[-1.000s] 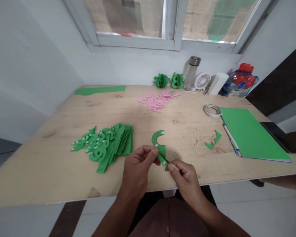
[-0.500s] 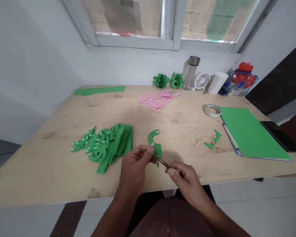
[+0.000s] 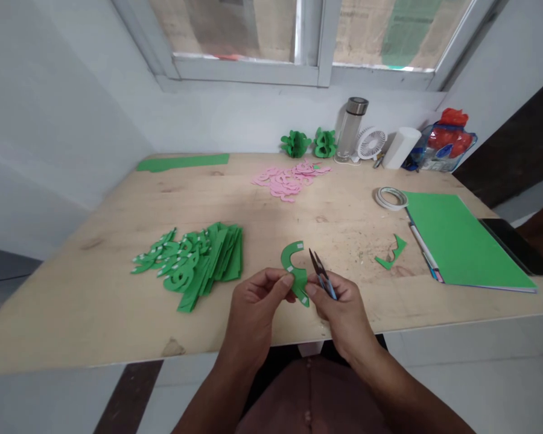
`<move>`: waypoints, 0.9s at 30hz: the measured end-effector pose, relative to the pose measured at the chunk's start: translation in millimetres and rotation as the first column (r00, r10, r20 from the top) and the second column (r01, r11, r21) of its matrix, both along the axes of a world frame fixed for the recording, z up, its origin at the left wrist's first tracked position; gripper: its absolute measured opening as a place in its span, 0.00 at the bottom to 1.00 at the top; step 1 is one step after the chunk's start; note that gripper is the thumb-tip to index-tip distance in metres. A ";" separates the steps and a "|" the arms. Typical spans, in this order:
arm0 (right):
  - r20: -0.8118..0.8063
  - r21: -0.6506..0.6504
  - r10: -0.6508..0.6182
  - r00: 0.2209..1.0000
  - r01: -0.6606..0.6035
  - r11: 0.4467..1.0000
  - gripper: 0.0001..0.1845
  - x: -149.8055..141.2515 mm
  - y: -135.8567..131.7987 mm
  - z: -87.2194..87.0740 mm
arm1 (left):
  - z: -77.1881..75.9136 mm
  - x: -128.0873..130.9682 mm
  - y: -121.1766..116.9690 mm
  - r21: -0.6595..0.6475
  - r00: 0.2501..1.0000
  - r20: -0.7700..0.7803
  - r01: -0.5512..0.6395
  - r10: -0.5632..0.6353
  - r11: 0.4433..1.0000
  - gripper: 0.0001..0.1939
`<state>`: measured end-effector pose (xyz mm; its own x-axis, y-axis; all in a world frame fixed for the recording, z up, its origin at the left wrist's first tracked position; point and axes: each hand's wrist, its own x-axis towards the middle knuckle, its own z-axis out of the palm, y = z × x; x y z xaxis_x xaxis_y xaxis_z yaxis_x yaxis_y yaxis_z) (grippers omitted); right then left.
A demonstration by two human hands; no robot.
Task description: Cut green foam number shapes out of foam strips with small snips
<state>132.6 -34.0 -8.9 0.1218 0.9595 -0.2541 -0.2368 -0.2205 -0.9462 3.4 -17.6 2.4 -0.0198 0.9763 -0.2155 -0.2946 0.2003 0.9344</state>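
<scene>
At a wooden table (image 3: 99, 289), on the near side of a pink pile (image 3: 283, 184), a person's L hand (image 3: 256, 304) is pinching a curved green cutout (image 3: 300, 278) btwn thumb & fingers. Small pale squares (image 3: 300, 245) are showing on its upper face, & its hooked end is pointing toward the pile. The R hand (image 3: 344, 306), near side of the pile & a bit to its right, is gripping scissors (image 3: 324, 278), tips aiming away from the body & standing slightly apart. The R thumb is sitting at the cutout's edge; can't tell if it's pinching the pc. as well.

Left of the pile & nearer, a green stack (image 3: 224, 253) is lying w/ spotted green pcs. (image 3: 163, 250). Right of it, a tape roll (image 3: 393, 207) is resting short of a green sheet (image 3: 466, 247); right & nearer, a green scrap (image 3: 399, 246) is lying.

Risks, as judged: the blades are standing just beside the cutout, so a wrist turn or slip could be nicking paper or L fingertips. The hooked end is hanging past the pinch, so a tug could be creasing or tearing the narrow part. The squares, if sticky (can't tell), could be catching on skin or steel & peeling off.
</scene>
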 end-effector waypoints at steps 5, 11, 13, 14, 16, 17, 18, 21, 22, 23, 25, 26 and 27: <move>-0.217 -0.063 -0.025 0.976 0.012 0.998 0.16 -8.2 0.0 -4.9 | -3.8 0.1 -0.7 0.019 1.000 -0.001 0.001 -0.001 1.000 0.06; -0.404 -0.120 -0.027 0.914 -0.023 0.993 0.20 -9.9 1.5 -0.2 | -8.4 3.5 -0.9 0.094 0.999 -0.012 -0.037 0.038 0.995 0.03; -0.454 -0.145 -0.005 0.891 -0.068 0.987 0.20 -9.5 2.4 1.4 | -7.7 3.0 -0.9 0.136 0.998 -0.045 -0.043 0.049 0.990 0.03; -0.468 -0.155 0.001 0.884 -0.083 0.984 0.20 -9.1 2.9 1.9 | -7.0 2.4 -0.9 0.154 0.997 -0.065 -0.036 0.047 0.987 0.03; -0.479 -0.164 0.013 0.878 -0.104 0.981 0.20 -7.6 4.0 2.3 | -5.3 0.7 -1.4 0.175 0.994 -0.110 -0.010 0.030 0.984 0.03; -0.478 -0.165 0.023 0.878 -0.115 0.980 0.20 -6.5 4.7 2.3 | -4.6 -0.3 -1.7 0.181 0.991 -0.133 0.002 0.023 0.984 0.04; -0.474 -0.164 0.036 0.880 -0.128 0.978 0.20 -5.1 5.4 2.3 | -4.1 -1.4 -2.1 0.190 0.987 -0.157 0.013 0.017 0.982 0.05; -0.477 -0.156 0.094 0.874 -0.189 0.970 0.20 -0.1 8.1 3.1 | -5.1 -4.6 -3.0 0.253 0.975 -0.222 0.053 0.005 0.966 0.07; -0.485 -0.156 0.110 0.868 -0.210 0.965 0.19 1.6 8.9 3.6 | -5.9 -5.6 -3.0 0.281 0.971 -0.238 0.065 0.004 0.957 0.06; -0.495 -0.158 0.124 0.860 -0.230 0.960 0.18 3.2 9.8 4.4 | -6.7 -6.4 -2.9 0.304 0.968 -0.252 0.073 0.006 0.950 0.05; -0.510 -0.168 0.140 0.849 -0.258 0.951 0.17 5.2 11.0 5.8 | -7.8 -7.3 -2.4 0.323 0.963 -0.271 0.081 0.011 0.943 0.05; -0.514 -0.173 0.142 0.846 -0.264 0.949 0.17 5.6 11.3 6.3 | -7.8 -7.3 -2.1 0.321 0.962 -0.273 0.080 0.011 0.944 0.05; -0.515 -0.174 0.144 0.845 -0.267 0.948 0.17 5.7 11.5 6.5 | -7.6 -7.0 -1.9 0.313 0.963 -0.268 0.078 0.009 0.947 0.05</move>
